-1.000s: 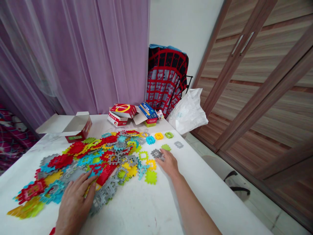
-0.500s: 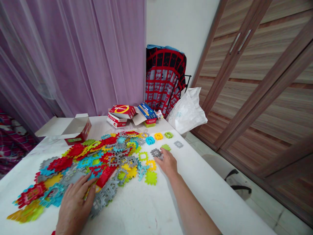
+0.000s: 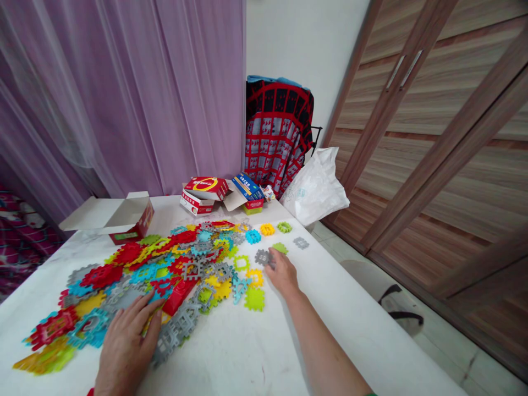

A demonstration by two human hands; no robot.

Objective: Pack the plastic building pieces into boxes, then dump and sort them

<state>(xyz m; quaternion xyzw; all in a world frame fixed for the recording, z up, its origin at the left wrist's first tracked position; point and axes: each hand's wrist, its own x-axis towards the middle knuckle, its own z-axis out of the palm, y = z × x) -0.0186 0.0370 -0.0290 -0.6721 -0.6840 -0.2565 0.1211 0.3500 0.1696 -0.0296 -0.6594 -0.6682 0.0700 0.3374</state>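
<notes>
My left hand [image 3: 131, 341] lies over the near edge of a pile of toothed plastic building tiles, its fingers stretched out and holding nothing. Close to its fingertips are a red block [image 3: 178, 297] and a strip of grey tiles [image 3: 178, 329]. On the right of the pile, my right hand [image 3: 284, 270] has its fingers closed at the right edge of a grey window tile [image 3: 262, 257]; the fingertips are partly hidden. Beside that hand lie a green tile [image 3: 280, 247], a yellow tile [image 3: 254, 277] and a flat lime tile [image 3: 254, 300].
Blue [image 3: 253, 236], yellow [image 3: 267, 229], green [image 3: 284, 227] and grey [image 3: 301, 242] pieces lie apart at the right. An open carton [image 3: 131, 220] and several small boxes [image 3: 206, 190] stand at the back. A white bag [image 3: 315, 187] is beyond the table [image 3: 338, 330].
My right hand's fingers have drawn closer together at the grey window tile, which has turned slightly. My left hand has stayed in place.
</notes>
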